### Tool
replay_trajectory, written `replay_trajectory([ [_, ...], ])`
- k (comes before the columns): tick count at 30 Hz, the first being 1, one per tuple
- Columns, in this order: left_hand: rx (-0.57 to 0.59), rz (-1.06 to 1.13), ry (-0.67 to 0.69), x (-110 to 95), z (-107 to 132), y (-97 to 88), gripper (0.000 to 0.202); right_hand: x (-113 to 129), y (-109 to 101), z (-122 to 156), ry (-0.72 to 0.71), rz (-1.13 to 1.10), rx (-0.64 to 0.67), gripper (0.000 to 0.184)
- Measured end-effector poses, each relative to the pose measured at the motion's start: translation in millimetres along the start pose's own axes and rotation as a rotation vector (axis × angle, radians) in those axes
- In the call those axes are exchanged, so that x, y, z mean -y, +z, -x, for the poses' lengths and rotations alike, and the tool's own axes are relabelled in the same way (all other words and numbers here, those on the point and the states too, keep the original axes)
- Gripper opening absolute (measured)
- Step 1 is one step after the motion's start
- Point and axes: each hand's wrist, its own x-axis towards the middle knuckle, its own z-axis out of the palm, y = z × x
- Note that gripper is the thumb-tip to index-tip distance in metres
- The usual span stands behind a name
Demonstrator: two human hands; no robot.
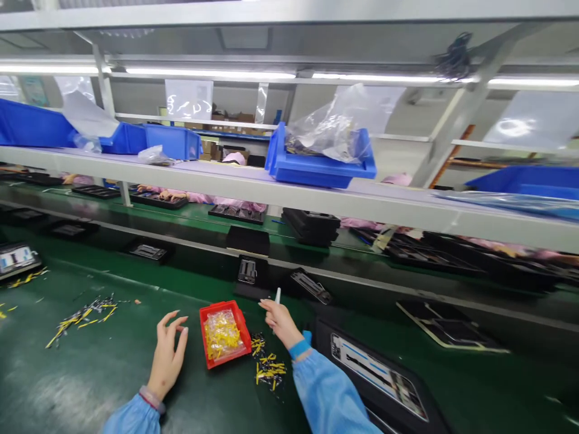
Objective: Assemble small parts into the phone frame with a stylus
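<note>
My right hand (283, 322) has its grip clamped on a thin white stick (277, 296), possibly a pen, just right of the red tray (203, 337) of yellow parts (221, 333). My left hand (168, 355) hovers left of the tray, grip apart, holding nothing. Loose yellow-and-black pieces (269, 366) lie on the green counter (90, 386) beside my right wrist.
</note>
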Motion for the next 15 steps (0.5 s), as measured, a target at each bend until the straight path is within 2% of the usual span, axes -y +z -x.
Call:
replay_trajectory([
  [2, 0.027, 0.026, -0.031, 0, -1, 2.7, 0.04, 6, -30, 11, -0.111, 0.085, 0.027, 0.021],
  [5, 0.051, 0.037, -0.057, -1, 0, 4.1, 0.04, 14, -93, 28, -0.303, 0.225, 0.035, 0.026],
  [6, 0.052, 0.039, -0.058, -2, 0, 4.3, 0.039, 15, -115, 32, -0.456, 0.45, 0.047, 0.024],
  [7, 0.052, 0.043, -0.058, -2, 0, 4.6, 0.038, 14, -137, 35, -0.536, 0.668, 0.035, 0.025],
  [9, 0.046, 0.06, -0.064, -2, -2, 5.2, 0.036, 6, -178, 39, -0.535, 0.975, -0.012, 0.028],
  [11, 0.044, 0.076, -0.091, 0, -8, 5.6, 0.033, -8, -210, 38, -0.514, 1.163, -0.039, 0.032],
  [13, 0.045, 0.076, -0.123, 5, -20, 5.3, 0.03, -26, -233, 32, -0.558, 1.25, -0.036, 0.028],
  [15, 0.033, 0.059, -0.149, 14, -34, 4.3, 0.027, -41, -247, 25, -0.68, 1.277, -0.063, 0.023],
])
